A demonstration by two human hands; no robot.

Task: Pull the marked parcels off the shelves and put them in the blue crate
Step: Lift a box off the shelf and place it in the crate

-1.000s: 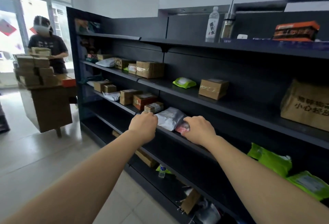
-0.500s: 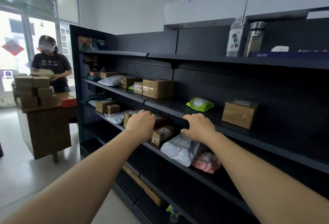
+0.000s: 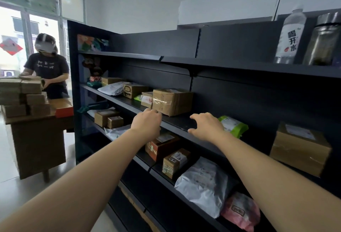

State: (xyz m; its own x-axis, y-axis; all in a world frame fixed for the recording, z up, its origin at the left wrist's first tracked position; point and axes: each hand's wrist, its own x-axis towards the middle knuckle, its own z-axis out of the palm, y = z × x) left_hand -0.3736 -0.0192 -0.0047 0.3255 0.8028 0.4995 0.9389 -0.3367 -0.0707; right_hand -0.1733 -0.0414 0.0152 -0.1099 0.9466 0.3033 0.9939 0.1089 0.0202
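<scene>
Both my arms reach toward the black shelving (image 3: 184,132). A taped brown cardboard box (image 3: 172,101) stands on the second shelf. My left hand (image 3: 146,123) is just below its front left corner, fingers loosely curled, fingertips near the box's bottom edge; I cannot tell whether they touch it. My right hand (image 3: 207,126) hovers over the bare shelf right of the box, fingers spread, holding nothing. A green mailer (image 3: 233,125) lies just behind that hand. The blue crate is out of view.
More boxes (image 3: 133,90) and a white mailer (image 3: 112,88) sit further left on the shelf. Below lie a red-brown box (image 3: 160,146), a small box (image 3: 175,162), a grey mailer (image 3: 204,183) and a pink mailer (image 3: 239,211). A person (image 3: 48,67) handles stacked boxes (image 3: 22,95) at a table.
Both hands rose from the lower shelf with the grey and pink mailers to the second shelf by the taped brown box. My view tilted upward.
</scene>
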